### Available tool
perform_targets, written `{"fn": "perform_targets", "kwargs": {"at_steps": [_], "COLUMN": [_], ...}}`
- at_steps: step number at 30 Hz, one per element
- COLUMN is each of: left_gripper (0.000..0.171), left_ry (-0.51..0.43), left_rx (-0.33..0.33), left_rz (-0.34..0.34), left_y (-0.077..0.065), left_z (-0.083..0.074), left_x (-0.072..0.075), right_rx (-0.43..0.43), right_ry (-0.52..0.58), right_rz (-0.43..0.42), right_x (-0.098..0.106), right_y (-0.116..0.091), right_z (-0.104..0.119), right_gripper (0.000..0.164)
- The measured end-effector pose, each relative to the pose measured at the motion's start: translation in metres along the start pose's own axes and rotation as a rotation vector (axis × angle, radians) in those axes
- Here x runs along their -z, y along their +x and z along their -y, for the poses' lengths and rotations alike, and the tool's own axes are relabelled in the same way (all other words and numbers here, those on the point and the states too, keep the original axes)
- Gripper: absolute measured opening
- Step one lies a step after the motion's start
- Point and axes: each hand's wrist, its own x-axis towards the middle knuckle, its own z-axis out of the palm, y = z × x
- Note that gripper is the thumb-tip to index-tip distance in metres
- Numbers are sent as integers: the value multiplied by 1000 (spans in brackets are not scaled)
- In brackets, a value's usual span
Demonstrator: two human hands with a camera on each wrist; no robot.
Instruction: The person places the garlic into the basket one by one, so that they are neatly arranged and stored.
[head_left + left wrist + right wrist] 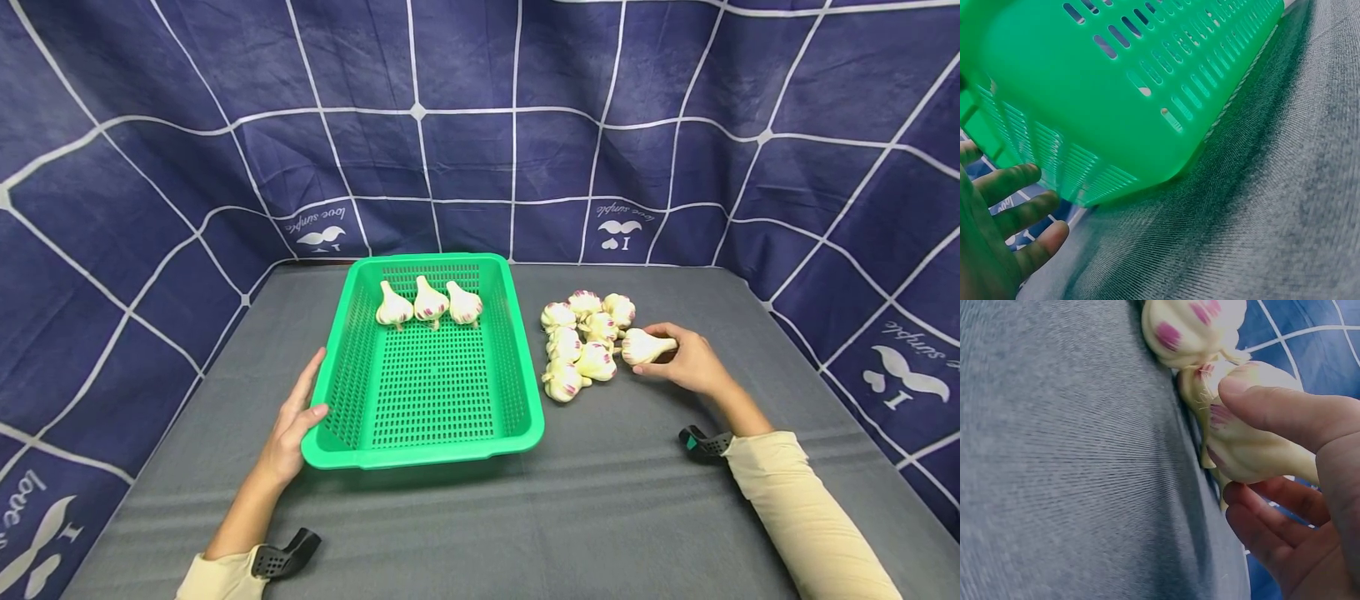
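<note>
My right hand (693, 362) pinches a garlic bulb (639, 347) between thumb and fingers, its stem pointing back toward the palm. In the right wrist view the thumb lies along the top of this white, purple-streaked bulb (1244, 440), fingertips beneath. Directly left of it sits a cluster of several garlic bulbs (597, 362). My left hand (288, 433) is at the near left side of a green plastic basket (420, 456), thumb over the rim. Its fingers (1019, 215) stretch out fairly straight along the outside of the wall. Three garlic bulbs (431, 302) lie in a row at the basket's far end.
A grey cloth (600, 517) covers the table. Behind it and along both sides hangs a dark blue curtain (465, 158) with white grid lines. The basket stands left of the loose cluster, with a narrow strip of cloth between them.
</note>
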Motion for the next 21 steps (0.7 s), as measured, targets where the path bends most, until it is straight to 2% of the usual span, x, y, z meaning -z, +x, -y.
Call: {"fn": "perform_targets", "kwargs": {"at_steps": [10, 21], "left_gripper": [69, 69], "left_ry": [-3, -4], "left_rx": [-1, 8], "left_rz": [3, 8], "left_y": [-1, 0], "left_z": [0, -1], "left_x": [1, 1], "right_rx": [-10, -16], "right_ry": [13, 60], "right_rz": [-9, -63], "right_x": [6, 8], "right_y": [1, 2], "right_z": [7, 12], "right_gripper": [62, 54]}}
